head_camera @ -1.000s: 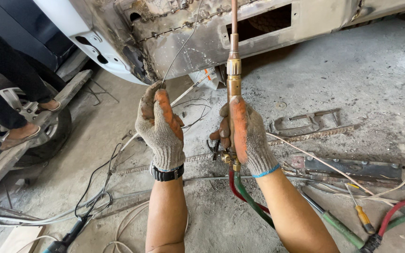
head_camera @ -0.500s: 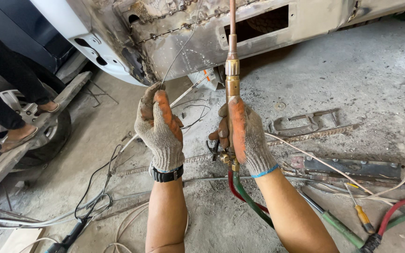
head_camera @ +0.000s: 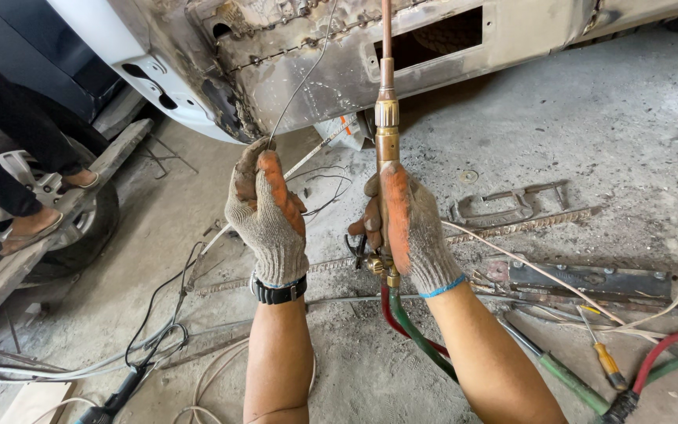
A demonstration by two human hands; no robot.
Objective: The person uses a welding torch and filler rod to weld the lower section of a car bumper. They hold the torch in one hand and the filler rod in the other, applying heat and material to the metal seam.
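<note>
Grey, dusty concrete floor (head_camera: 637,118) fills most of the frame, and a rusty, patched car body panel (head_camera: 355,55) runs across the top. The right hand (head_camera: 402,228), in a grey and orange glove, sits in the middle of the frame with its fingers (head_camera: 370,224) closed tight around the brass handle of a gas torch (head_camera: 387,133). The torch stands almost straight up, and its thin copper tube runs off the top edge by the panel, so the tip is hidden. A red hose and a green hose (head_camera: 413,334) hang from the torch's bottom end, just under the hand. The left hand (head_camera: 268,212), also gloved, is left of the middle, and its fingers pinch the low end of a thin wire rod (head_camera: 308,71) that slopes up to the panel. To do this well, it looks wise to keep the torch steady, bring the rod's far end close to the hot spot, and keep the hoses away from the heat. The two hands are near each other but not touching. On the left, another person's feet (head_camera: 33,224) rest near a car wheel. A screwdriver (head_camera: 602,357) and flat metal bars (head_camera: 582,279) lie at the lower right.
</note>
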